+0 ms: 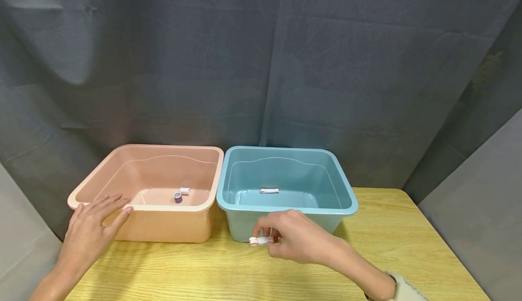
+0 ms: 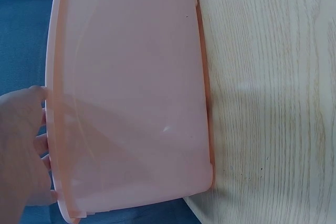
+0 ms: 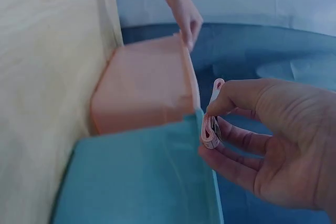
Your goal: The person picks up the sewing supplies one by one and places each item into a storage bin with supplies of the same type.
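My right hand pinches a folded strip of soft tape, white with pinkish edges, between thumb and fingers. Its stacked loops show end-on in the right wrist view, where the folded tape overlaps the rim of the blue tub. In the head view this hand is in front of the blue tub. At the left, my left hand rests at the front rim of the pink tub, fingers extended over it. The left wrist view has its fingertips right at the rim of that pink tub.
Inside the pink tub lie a small white roll and a small purple-sided roll. The blue tub holds a flat white folded strip. Both tubs stand side by side on a wooden table, before a dark grey curtain.
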Tool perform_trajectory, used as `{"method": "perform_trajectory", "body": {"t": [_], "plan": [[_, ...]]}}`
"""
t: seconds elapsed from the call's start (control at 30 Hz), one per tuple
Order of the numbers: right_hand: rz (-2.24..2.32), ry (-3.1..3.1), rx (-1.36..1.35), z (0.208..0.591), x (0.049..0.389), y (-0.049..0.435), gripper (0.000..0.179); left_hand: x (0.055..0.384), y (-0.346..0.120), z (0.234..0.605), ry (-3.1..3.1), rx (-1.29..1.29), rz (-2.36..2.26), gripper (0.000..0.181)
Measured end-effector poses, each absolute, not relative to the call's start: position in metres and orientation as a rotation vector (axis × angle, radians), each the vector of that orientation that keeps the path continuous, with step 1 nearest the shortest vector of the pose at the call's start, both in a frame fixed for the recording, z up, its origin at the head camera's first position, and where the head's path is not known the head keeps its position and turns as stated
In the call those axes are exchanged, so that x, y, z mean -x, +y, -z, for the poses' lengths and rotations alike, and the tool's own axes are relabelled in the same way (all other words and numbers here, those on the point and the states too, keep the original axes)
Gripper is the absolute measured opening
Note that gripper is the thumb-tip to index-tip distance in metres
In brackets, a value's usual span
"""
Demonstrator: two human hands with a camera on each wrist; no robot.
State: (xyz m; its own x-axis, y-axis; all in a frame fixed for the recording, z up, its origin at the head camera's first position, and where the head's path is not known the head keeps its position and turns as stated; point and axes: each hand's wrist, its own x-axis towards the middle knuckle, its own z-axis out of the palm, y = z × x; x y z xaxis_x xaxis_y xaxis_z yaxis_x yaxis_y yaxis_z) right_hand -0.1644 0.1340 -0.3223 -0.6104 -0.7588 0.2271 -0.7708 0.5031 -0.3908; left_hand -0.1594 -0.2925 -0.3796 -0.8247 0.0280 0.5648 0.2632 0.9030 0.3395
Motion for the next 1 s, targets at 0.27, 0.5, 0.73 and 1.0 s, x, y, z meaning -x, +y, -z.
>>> {"method": "perform_trajectory", "body": {"t": [0.27, 0.5, 0.73, 1.0], "plan": [[-0.649, -2.709, -1.253, 0.307, 0.183, 0.153, 0.031, 0.159, -0.293, 0.38, -2.49, 0.214, 0.555, 0.034], [-0.601, -2.726, -1.189, 0.302, 0.2, 0.166, 0.031, 0.16, -0.292, 0.379, -2.471, 0.216, 0.559, 0.033], [-0.625, -2.773, -1.136, 0.301, 0.221, 0.176, 0.033, 0.16, -0.292, 0.379, -2.482, 0.206, 0.544, 0.034], [-0.737, -2.802, -1.103, 0.305, 0.244, 0.186, 0.025, 0.16, -0.293, 0.379, -2.484, 0.205, 0.546, 0.035]]}}
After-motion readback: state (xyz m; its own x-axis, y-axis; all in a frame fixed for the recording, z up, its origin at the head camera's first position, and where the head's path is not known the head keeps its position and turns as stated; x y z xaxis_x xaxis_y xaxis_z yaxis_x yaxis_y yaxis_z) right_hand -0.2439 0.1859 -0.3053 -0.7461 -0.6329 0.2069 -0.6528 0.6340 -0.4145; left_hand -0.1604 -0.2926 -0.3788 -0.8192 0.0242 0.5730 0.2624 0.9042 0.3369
